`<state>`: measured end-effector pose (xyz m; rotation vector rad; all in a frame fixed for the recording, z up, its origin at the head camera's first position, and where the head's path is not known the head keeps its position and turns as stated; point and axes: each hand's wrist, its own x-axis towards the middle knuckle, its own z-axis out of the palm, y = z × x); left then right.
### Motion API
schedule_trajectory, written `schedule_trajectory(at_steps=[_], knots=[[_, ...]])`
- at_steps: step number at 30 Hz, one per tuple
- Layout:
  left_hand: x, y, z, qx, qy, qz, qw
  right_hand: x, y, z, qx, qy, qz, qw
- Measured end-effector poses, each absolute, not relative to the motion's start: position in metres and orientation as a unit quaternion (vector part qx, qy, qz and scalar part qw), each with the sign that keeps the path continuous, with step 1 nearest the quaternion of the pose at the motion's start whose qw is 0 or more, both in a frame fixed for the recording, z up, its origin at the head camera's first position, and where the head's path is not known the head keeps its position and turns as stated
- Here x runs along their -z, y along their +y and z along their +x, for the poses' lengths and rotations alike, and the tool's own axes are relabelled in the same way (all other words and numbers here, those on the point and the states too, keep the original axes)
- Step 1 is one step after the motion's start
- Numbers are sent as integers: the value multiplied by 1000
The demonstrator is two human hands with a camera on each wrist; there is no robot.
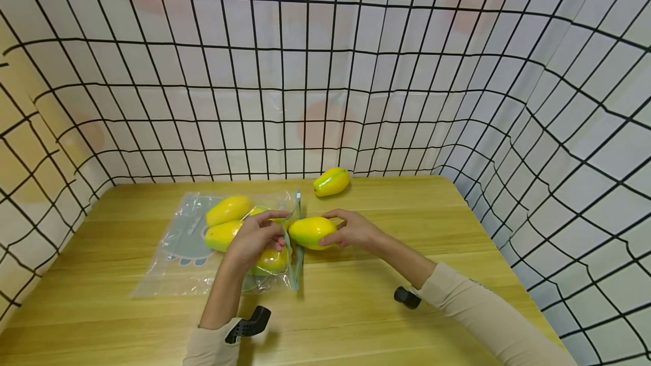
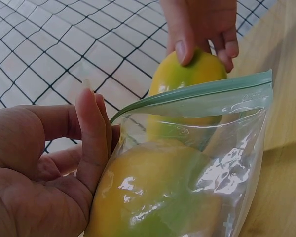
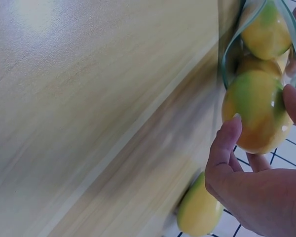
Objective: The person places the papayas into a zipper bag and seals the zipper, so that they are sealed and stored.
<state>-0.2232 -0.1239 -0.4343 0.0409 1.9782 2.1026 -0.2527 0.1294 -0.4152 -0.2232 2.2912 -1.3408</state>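
Note:
A clear zip bag [image 1: 175,275] with a green seal strip lies on the table, several yellow-green mangoes [image 1: 229,210] inside it. My left hand [image 1: 256,239] is at its mouth and grips the edge of the opening, as the left wrist view shows; part of those fingers is hidden behind the plastic. In my right hand [image 1: 353,229] is another mango [image 1: 311,232], held between thumb and fingers. Its front end is at the open mouth, inside the seal strip [image 2: 197,94]. In the right wrist view, the held mango [image 3: 256,111] is close to the bagged ones.
One loose mango [image 1: 331,182] lies near the back edge of the wooden table [image 1: 356,309], beyond the right hand. A black wire grid [image 1: 305,89] stands along the back and both sides, with pale cloth behind it. Black camera mounts [image 1: 249,325] stick out from both wrists.

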Motion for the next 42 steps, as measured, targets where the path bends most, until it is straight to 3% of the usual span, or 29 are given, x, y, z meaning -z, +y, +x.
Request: schedule_trajectory(at_steps=[42], knots=[[435, -124, -225, -731, 668, 23, 135, 422, 110, -253, 500, 830, -87, 232]])
